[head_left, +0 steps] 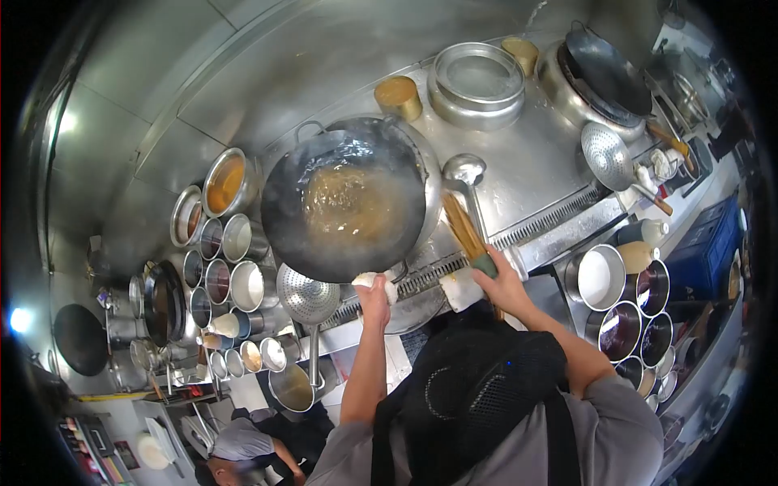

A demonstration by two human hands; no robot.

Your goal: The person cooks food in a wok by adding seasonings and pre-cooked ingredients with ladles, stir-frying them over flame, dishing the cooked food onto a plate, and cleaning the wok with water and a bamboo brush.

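My left hand (pixel 374 301) is closed over a folded white cloth (pixel 366 279) at the near handle of a large black wok (pixel 332 259). The wok holds steaming, brownish liquid. In my right hand (pixel 504 283) is a bamboo wok brush (pixel 462 223) with a green-wrapped grip. Its bristles point away from me, just right of the wok and outside it. Beside the brush, a steel ladle (pixel 465 168) lies on the stove top. Another white cloth (pixel 462 290) is below the brush grip. A perforated skimmer (pixel 308 296) rests left of my left hand.
A lidded steel pot (pixel 476 105) and a tin (pixel 398 99) stand behind the wok. Farther right are a second wok (pixel 608 73) and another skimmer (pixel 606 154). Several seasoning containers (pixel 247 285) crowd the left; metal pots (pixel 601 277) stand right. A co-worker (pixel 243 441) is at lower left.
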